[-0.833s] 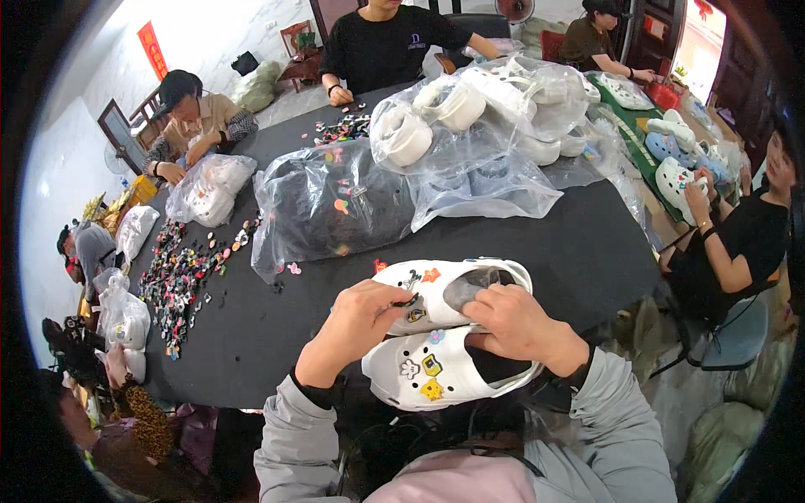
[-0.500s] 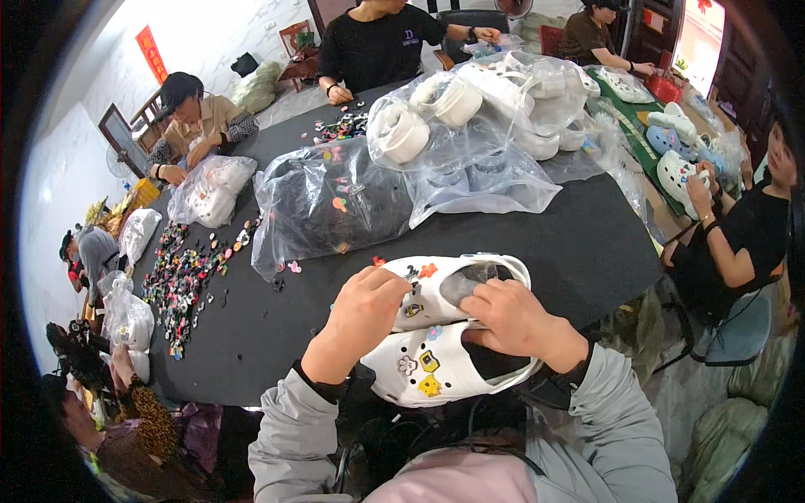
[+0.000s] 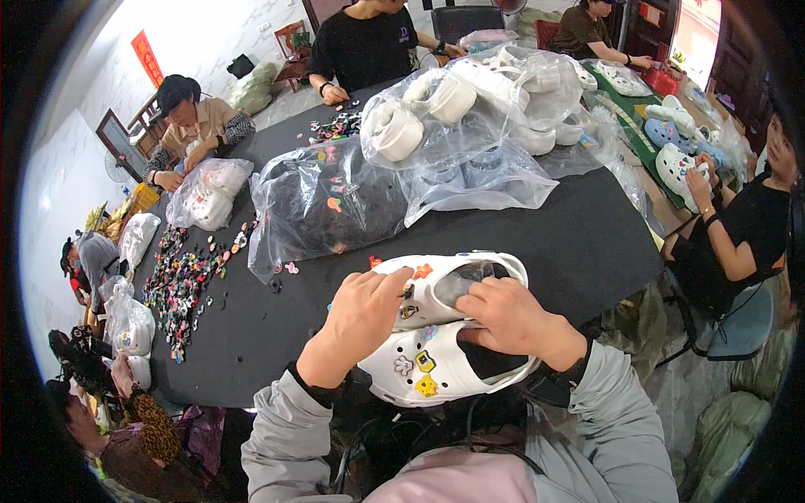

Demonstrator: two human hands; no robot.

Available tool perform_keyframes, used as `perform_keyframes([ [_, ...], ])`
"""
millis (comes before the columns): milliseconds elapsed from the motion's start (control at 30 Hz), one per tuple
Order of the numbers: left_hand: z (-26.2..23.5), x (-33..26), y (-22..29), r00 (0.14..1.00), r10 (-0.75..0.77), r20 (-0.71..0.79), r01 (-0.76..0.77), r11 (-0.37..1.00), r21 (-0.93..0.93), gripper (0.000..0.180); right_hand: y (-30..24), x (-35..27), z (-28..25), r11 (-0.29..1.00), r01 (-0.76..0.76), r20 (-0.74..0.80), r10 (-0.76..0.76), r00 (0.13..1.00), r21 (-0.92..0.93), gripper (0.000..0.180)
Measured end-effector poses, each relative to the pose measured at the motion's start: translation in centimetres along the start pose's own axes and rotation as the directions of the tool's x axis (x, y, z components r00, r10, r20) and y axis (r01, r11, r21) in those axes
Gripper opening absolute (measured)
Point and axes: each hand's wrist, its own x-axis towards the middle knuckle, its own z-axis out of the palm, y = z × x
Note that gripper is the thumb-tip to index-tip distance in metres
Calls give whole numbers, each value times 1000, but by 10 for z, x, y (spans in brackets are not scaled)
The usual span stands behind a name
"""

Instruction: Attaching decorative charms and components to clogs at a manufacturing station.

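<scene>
Two white clogs (image 3: 390, 366) lie side by side in front of me, toes to the left. Colourful charms, among them a yellow figure (image 3: 427, 385) and a white glove shape (image 3: 403, 365), are fixed on the nearer one. The farther clog (image 3: 436, 312) has a red-orange charm (image 3: 423, 272) and grey wrapping (image 3: 457, 286) inside its opening. My right hand (image 3: 513, 320) is closed on both clogs where their openings meet. My left hand (image 3: 356, 318) is closed at the farther clog's toe, its fingertips on a small dark charm (image 3: 408, 292) that they mostly hide.
Behind the clogs lies a clear bag (image 3: 335, 201) with dark contents, beside bagged white clogs (image 3: 453, 101). Loose charms (image 3: 180, 285) are heaped at left on the black table (image 3: 587, 235). Several co-workers sit around it; one at right holds a white clog (image 3: 673, 174).
My left hand's fingertips have moved slightly up over the dark charm, covering more of it. My right hand keeps its hold on the clogs.
</scene>
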Motion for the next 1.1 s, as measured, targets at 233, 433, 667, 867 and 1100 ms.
perform_keyframes([
  [233, 3, 13, 0, 997, 51, 58, -52, 999, 16, 31, 1, -1, -2, 1000, 0, -18, 0, 1000, -20, 37],
  [433, 17, 17, 5, 996, 13, 85, -31, 976, 217, 37, 7, 4, 6, 998, 68, -29, -68, 997, -3, 29],
  [667, 32, 19, 6, 997, -71, 36, 62, 974, 218, 36, 10, 2, 6, 998, 35, -79, -31, 996, 44, 33],
  [867, 18, 14, 9, 984, -129, 119, 124, 991, 54, 42, 8, 1, 6, 996, -57, 8, 57, 998, 70, 36],
  [1100, 15, 16, 14, 966, -112, 235, 82, 988, 133, 47, 12, 3, 5, 990, -58, 20, 56, 998, 128, 37],
])
